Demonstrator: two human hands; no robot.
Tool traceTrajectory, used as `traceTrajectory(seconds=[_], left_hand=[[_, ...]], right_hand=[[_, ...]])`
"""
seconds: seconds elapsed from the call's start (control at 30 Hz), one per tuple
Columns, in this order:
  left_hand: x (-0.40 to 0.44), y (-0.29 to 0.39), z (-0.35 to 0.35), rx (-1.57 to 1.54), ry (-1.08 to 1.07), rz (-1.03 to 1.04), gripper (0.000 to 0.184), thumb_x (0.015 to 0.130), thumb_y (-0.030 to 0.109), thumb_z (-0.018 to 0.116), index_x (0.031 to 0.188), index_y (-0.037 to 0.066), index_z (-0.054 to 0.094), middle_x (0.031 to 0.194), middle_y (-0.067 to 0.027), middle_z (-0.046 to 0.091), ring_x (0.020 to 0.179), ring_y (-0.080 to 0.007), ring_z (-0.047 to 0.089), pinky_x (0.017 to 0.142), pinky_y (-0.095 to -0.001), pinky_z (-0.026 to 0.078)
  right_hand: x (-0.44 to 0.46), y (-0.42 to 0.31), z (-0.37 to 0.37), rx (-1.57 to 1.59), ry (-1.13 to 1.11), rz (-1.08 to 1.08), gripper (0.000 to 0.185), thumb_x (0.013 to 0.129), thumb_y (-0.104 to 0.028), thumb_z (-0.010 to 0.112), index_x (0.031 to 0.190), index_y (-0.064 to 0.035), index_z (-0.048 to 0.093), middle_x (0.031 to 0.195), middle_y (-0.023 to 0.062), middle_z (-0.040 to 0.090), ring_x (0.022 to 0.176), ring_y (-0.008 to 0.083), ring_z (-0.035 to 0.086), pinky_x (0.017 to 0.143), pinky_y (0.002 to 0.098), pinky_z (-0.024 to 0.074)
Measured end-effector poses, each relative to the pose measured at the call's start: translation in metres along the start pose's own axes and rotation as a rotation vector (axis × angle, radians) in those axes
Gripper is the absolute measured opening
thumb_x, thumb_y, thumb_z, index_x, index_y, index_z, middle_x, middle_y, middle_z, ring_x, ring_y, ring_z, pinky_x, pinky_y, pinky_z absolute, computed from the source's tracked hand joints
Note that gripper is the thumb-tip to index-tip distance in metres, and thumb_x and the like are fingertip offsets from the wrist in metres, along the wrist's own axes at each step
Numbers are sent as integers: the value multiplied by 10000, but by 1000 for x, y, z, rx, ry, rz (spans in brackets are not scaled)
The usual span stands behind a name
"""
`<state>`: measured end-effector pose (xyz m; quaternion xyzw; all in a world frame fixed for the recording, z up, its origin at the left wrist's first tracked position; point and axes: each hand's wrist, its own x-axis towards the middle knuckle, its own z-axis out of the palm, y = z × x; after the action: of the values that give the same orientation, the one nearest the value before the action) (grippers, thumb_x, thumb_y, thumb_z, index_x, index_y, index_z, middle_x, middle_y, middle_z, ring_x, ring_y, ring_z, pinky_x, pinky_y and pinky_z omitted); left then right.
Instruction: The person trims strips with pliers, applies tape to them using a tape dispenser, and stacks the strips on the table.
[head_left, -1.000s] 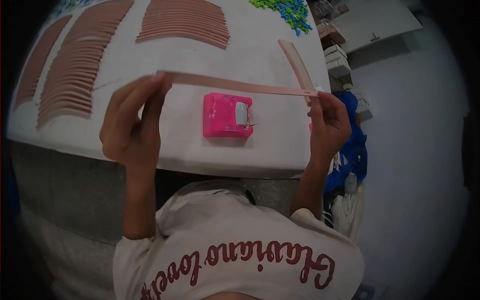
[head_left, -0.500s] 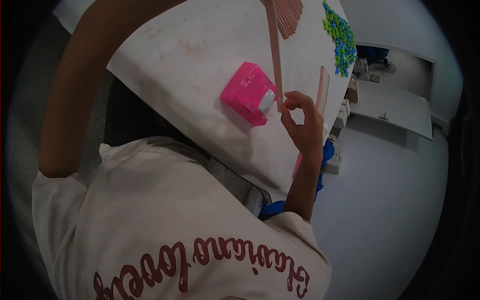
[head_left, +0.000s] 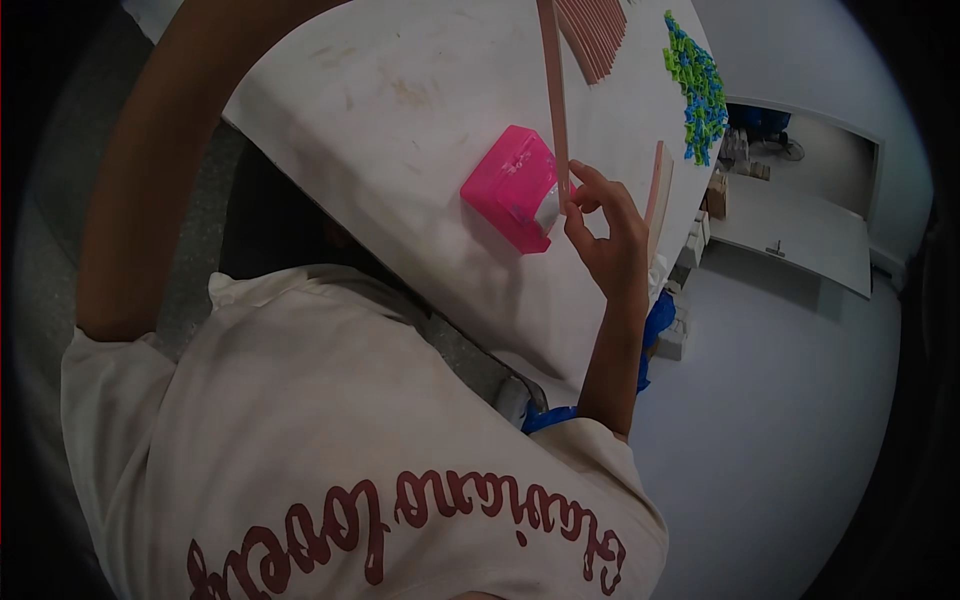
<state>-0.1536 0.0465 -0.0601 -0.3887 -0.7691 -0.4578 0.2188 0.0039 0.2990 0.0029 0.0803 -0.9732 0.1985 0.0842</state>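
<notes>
A long pinkish strip (head_left: 555, 90) runs from the top edge of the view down to my right hand (head_left: 608, 225), which pinches its lower end between thumb and finger. Beside that end, on the white table, sits a bright pink tape dispenser (head_left: 510, 185); the strip and fingers partly cover its tape side. My left arm reaches up past the top edge, and the left hand itself is out of view.
Pink strips lie fanned (head_left: 597, 38) at the top of the table (head_left: 380, 130). A green and blue pile (head_left: 697, 95) is at the far right. Another strip stack (head_left: 657, 200) lies near the right edge, with boxes (head_left: 717, 194) beyond.
The view has turned, and my left hand has gone out past the top edge. The strip has swung from crosswise to nearly upright in view, with my right hand still pinching its end.
</notes>
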Motion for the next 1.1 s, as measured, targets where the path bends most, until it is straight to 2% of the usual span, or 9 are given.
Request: traceTrajectory(seconds=[0.1, 0.4, 0.47, 0.73, 0.77, 0.8, 0.93, 1.0, 1.1], left_hand=[[5, 1, 2, 14, -54, 12, 102, 799, 61, 736, 899, 72, 719, 925, -27, 649, 849, -166, 641, 650, -286, 546], [15, 7, 14, 48, -235, 55, 87, 805, 89, 735, 890, 84, 718, 928, -16, 633, 870, -164, 634, 672, -294, 551], [18, 9, 19, 53, -275, 66, 84, 806, 95, 734, 888, 87, 717, 929, -14, 630, 875, -164, 632, 677, -296, 552], [32, 33, 50, 75, -445, 134, 75, 811, 116, 733, 881, 96, 716, 932, -6, 618, 892, -163, 627, 694, -303, 556], [30, 39, 58, 20, -480, 130, 47, 810, 125, 703, 828, 81, 702, 919, -18, 603, 924, -184, 604, 722, -326, 554], [29, 46, 67, -35, -516, 124, 77, 810, 133, 674, 775, 66, 688, 907, -31, 588, 956, -205, 581, 750, -350, 553], [26, 75, 101, -102, -544, 164, 40, 768, 104, 689, 769, 64, 688, 904, -39, 603, 939, -209, 593, 740, -340, 550], [24, 90, 119, -111, -585, 251, 46, 737, 100, 693, 762, 63, 685, 886, -60, 597, 922, -221, 591, 731, -338, 548], [17, 117, 142, -161, -506, 343, 56, 784, 107, 701, 837, 91, 689, 877, -35, 586, 857, -206, 577, 676, -341, 518]], right_hand=[[0, -1, 2, -19, 5, -14, 490, 752, 71, 706, 1198, -123, 652, 852, 76, 650, 748, 172, 641, 626, 307, 526], [-28, 11, -5, -118, -120, 76, 523, 769, 41, 689, 1242, -177, 644, 799, 60, 621, 737, 180, 583, 659, 332, 507], [-41, 16, -13, -166, -193, 143, 533, 772, 43, 679, 1249, -193, 639, 788, 63, 609, 744, 188, 583, 652, 335, 498], [-104, 35, -46, -260, -253, 271, 555, 764, 66, 660, 1246, -207, 633, 793, 67, 580, 729, 210, 570, 648, 347, 488], [-113, 37, -50, -285, -261, 298, 563, 758, 73, 658, 1247, -206, 631, 797, 68, 577, 731, 216, 568, 651, 349, 489], [-122, 39, -54, -280, -253, 312, 563, 758, 73, 658, 1247, -206, 631, 797, 68, 577, 731, 216, 568, 651, 349, 489], [-155, 43, -75, -359, -226, 399, 539, 746, 85, 652, 1211, -188, 654, 795, 71, 568, 747, 221, 569, 663, 357, 489], [-171, 40, -88, -413, -207, 427, 525, 742, 88, 652, 1192, -182, 665, 798, 73, 567, 754, 219, 570, 665, 358, 489], [-196, 31, -111, -579, -83, 523, 466, 760, 77, 652, 1157, -164, 683, 800, 73, 562, 755, 216, 565, 678, 357, 496]])
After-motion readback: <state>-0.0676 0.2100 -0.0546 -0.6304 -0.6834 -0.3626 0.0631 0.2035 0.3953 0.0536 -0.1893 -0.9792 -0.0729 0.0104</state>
